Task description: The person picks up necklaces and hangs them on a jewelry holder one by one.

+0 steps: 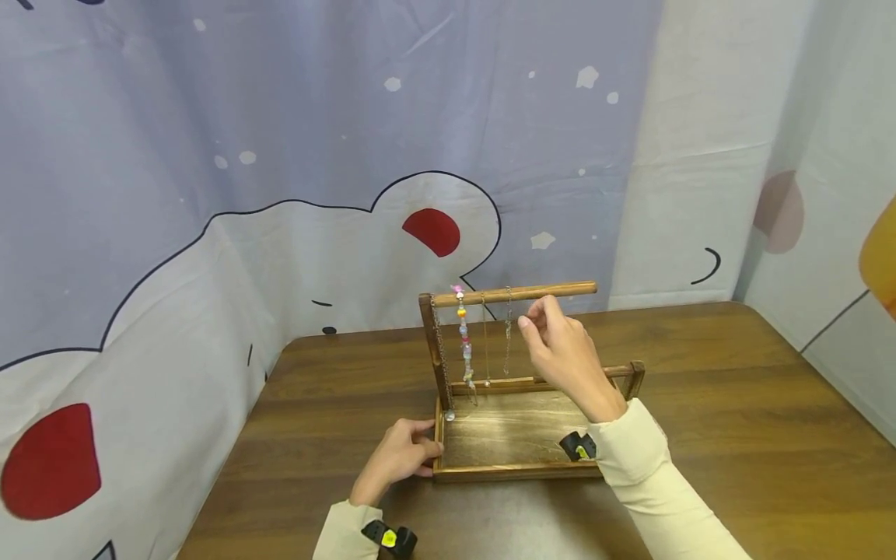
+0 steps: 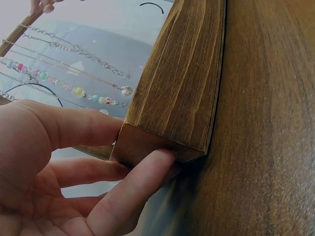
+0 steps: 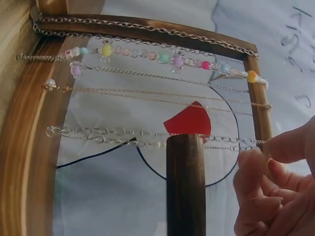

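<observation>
A wooden jewelry stand (image 1: 504, 470) has a tray base and a raised bar. From the bar hang a silver chain with a round pendant (image 1: 449, 416), a pastel beaded strand (image 1: 466, 342), a thin gold-toned chain (image 1: 485, 342) and a silver link chain (image 1: 508, 334). My left hand (image 1: 400, 453) grips the tray's front left corner, thumb and fingers against the wood (image 2: 167, 98). My right hand (image 1: 563, 346) is raised just right of the silver link chain, thumb and index finger bent close together. In the right wrist view its fingertips overlap that chain's upper end.
A lower wooden rail (image 1: 617, 372) on a short post stands at the tray's back right. The stand sits on a brown wooden table (image 1: 336, 389). Behind it hangs a printed curtain (image 1: 350, 257) with cartoon shapes.
</observation>
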The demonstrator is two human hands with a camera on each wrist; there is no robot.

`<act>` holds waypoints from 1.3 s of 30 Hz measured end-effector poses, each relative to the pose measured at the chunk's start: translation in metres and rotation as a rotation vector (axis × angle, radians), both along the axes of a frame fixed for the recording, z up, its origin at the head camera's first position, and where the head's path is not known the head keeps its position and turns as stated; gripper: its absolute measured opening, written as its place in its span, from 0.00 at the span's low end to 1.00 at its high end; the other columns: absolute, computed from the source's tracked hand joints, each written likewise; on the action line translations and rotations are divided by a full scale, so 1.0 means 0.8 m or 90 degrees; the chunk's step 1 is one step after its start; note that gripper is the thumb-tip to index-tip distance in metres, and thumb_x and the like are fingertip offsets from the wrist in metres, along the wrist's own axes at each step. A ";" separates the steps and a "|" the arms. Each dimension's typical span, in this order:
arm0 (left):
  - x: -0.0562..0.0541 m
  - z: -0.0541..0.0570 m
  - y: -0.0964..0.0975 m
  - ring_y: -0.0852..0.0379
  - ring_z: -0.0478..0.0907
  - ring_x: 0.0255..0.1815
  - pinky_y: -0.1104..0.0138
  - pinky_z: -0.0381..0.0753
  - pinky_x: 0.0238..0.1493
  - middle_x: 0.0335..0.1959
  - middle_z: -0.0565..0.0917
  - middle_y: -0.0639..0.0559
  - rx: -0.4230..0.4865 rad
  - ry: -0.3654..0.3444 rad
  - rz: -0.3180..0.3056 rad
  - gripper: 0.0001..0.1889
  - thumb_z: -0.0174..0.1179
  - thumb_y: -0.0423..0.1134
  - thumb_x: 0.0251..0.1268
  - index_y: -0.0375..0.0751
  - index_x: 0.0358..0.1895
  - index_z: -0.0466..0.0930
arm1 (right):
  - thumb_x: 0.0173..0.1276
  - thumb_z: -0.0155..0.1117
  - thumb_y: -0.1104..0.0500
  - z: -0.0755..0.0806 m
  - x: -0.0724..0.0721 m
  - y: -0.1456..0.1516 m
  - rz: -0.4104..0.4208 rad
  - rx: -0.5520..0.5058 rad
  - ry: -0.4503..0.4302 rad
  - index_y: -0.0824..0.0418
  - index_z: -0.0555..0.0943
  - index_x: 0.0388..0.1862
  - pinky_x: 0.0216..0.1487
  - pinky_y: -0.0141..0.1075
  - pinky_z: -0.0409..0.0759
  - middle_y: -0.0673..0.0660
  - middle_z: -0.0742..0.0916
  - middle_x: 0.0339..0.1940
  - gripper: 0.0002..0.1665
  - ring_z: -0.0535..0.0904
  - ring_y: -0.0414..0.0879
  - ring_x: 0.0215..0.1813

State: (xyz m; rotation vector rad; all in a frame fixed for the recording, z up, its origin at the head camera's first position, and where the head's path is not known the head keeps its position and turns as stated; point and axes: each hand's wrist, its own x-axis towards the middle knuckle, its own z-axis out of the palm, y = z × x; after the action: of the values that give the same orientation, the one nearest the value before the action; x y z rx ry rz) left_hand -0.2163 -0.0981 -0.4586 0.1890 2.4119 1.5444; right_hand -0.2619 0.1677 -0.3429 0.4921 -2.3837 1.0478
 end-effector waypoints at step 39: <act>0.001 0.001 -0.001 0.52 0.82 0.30 0.65 0.84 0.25 0.35 0.83 0.40 0.004 0.002 -0.001 0.30 0.59 0.32 0.57 0.21 0.61 0.63 | 0.55 0.64 0.64 -0.113 0.025 0.063 0.163 0.265 -0.382 0.56 0.76 0.21 0.24 0.34 0.69 0.47 0.76 0.18 0.07 0.69 0.41 0.23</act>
State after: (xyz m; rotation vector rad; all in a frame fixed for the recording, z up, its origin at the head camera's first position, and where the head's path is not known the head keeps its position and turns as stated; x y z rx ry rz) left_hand -0.2158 -0.0986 -0.4576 0.1954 2.4089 1.5526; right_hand -0.2422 0.2179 -0.4330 0.7216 -3.1709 0.8866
